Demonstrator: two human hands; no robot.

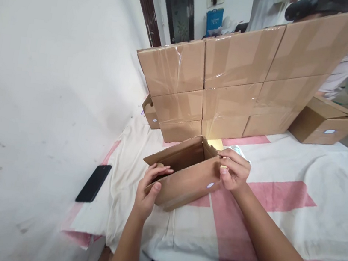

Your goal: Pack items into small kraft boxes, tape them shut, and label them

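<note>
Standing open-topped on the cloth-covered desk (279, 162): one brown cardboard box (182, 188), small white label (210, 185) on the near side. Clamped at the left end by the left hand (149, 185), thumb outside, fingers inside; clamped at the upper right corner by the right hand (236, 169). Just behind the right hand: one silvery item (239, 150), partly hidden, and one yellow piece (215, 144). Further back: one upright panel of taped cardboard (229, 103); at its right end, one labelled carton (326, 130); at its left end, one small carton (151, 115), partly covered. Well left: one black phone (93, 183), lying near the white wall (38, 85).
</note>
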